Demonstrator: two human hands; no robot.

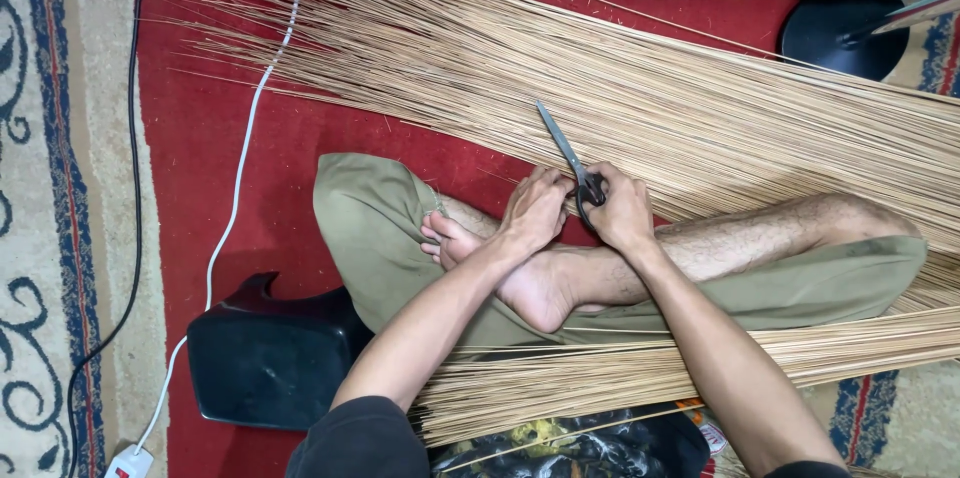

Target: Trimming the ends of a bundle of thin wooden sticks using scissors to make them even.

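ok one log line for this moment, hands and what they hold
right hand: grips scissors | left hand: on thin sticks | seated cross-legged, red carpet

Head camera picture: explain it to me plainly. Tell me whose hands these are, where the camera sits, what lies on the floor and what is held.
The camera sits on a person's head and looks down at their own crossed legs on a red rug. The right hand grips the handles of a pair of scissors, blades pointing away. The left hand rests beside it, fingers bent near the scissors. A wide fan of thin straw sticks lies ahead, and a second bundle lies under the legs. A dark plastic stool and a white cable lie on the left.
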